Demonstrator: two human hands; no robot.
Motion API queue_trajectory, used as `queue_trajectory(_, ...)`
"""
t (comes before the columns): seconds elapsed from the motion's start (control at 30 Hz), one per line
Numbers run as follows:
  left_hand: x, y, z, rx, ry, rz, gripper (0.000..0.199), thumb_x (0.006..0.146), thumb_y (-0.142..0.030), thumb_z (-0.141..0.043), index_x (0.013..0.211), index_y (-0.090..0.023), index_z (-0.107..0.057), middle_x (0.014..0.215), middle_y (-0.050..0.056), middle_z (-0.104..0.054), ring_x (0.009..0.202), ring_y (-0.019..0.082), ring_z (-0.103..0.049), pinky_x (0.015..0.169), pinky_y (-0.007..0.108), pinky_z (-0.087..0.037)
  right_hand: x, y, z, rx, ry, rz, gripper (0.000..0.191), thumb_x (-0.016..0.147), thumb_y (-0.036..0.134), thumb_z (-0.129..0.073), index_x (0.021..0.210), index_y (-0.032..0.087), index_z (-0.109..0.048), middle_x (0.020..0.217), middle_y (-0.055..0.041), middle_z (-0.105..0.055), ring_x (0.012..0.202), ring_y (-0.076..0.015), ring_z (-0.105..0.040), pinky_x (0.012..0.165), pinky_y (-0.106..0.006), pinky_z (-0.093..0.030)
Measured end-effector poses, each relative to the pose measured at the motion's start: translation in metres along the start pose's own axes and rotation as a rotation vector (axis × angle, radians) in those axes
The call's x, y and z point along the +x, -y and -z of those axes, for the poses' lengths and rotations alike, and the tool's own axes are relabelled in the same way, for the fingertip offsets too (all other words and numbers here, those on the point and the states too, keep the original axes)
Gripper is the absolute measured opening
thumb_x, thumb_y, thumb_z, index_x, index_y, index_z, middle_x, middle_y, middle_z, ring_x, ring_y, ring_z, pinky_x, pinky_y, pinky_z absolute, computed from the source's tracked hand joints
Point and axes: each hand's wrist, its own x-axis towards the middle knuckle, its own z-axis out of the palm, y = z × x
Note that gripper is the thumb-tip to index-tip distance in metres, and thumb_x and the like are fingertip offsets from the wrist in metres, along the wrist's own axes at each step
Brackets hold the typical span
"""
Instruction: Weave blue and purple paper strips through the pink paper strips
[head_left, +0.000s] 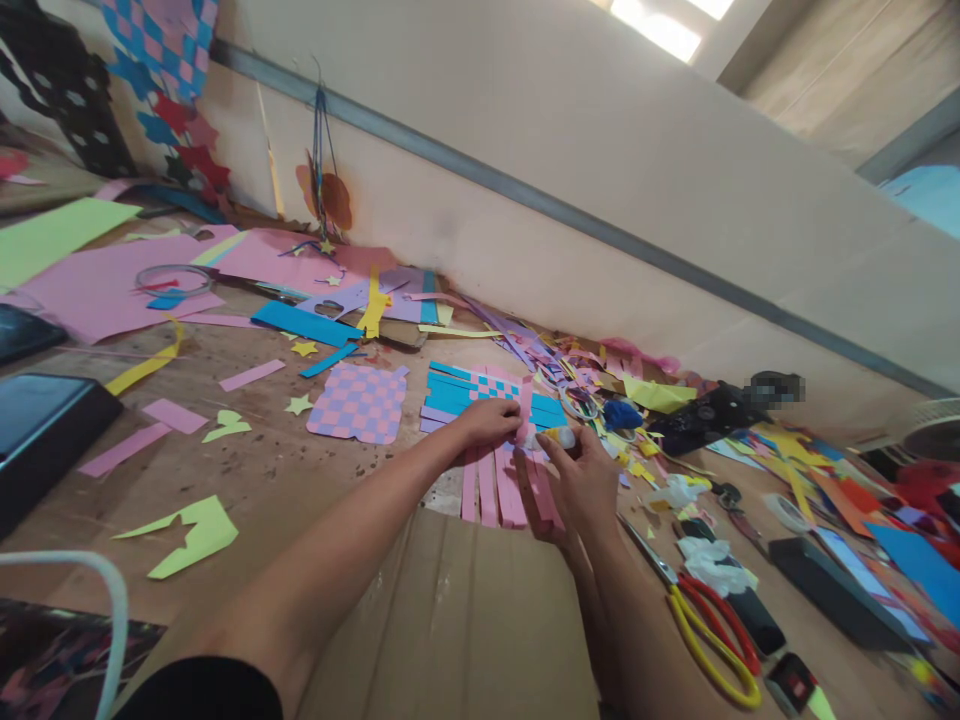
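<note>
Blue strips (452, 393) and pink strips (487, 490) are partly woven into a checkered piece on the table. Over its middle, my left hand (493, 422) is closed, with its fingertips at a raised pink strip (525, 402). My right hand (589, 475) grips a small white and yellow glue bottle (559, 437), its tip close to that strip. Left of the weaving lies a pink and purple checkered piece (358, 403). Scissors with yellow and red handles (705, 620) rest to the right of my right forearm.
Paper scraps (555, 365) are heaped along the wall. Pink sheets (112, 285) and a black box (45, 440) are at the left. A cardboard sheet (450, 610) lies in front. At the right are a dark case (836, 595) and a tape roll (787, 513).
</note>
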Motion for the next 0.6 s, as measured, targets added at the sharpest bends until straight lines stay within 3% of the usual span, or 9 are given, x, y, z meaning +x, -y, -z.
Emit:
queue_trajectory(0.43,0.0054,0.0006,0.002,0.122,-0.003,0.01,0.02,0.087,-0.023,-0.05,0.079,-0.017,-0.068,0.085,0.004,-0.071,0.076,0.018,-0.062,0.067,0.026,-0.044,-0.0008,0.0048,0.0018,0.095,0.065,0.085,0.034,0.082,0.055,-0.073,0.082,0.022,-0.066,0.073,0.0014,-0.062,0.07,-0.0193,-0.054,0.067,-0.032,-0.042)
queue_trajectory(0.6,0.0073,0.0026,0.0026,0.134,-0.014,0.014,0.018,0.085,-0.023,-0.053,0.079,-0.017,-0.069,0.087,0.004,-0.072,0.079,0.019,-0.062,0.071,0.026,-0.046,0.0019,0.0024,-0.0043,0.168,0.122,0.087,0.036,0.076,0.05,-0.079,0.097,0.021,-0.074,0.094,-0.0044,-0.07,0.082,-0.0233,-0.061,0.076,-0.035,-0.048)
